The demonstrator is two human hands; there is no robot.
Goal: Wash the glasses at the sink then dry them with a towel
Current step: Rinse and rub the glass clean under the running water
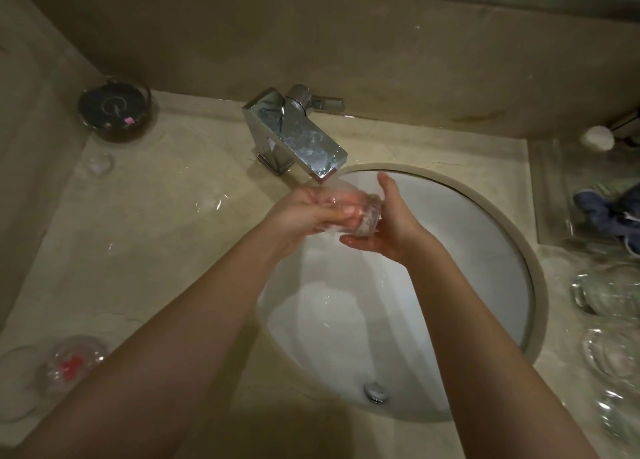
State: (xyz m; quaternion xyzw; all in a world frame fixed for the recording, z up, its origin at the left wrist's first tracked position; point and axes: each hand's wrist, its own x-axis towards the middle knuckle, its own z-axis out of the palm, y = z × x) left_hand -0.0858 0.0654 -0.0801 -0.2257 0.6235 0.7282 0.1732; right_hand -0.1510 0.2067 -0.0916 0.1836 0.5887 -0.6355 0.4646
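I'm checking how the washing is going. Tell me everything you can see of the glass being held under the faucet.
The glass is clear, wet and short, lying tilted on its side just below the chrome faucet spout, above the white sink. The left hand has fingers inside it; the right hand cups its base. Finer detail is blurred.

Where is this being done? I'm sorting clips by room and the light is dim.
Most likely a bathroom vanity. A round white undermount sink sits in a beige stone counter, with a square chrome faucet behind it, and both hands hold a glass under the spout.
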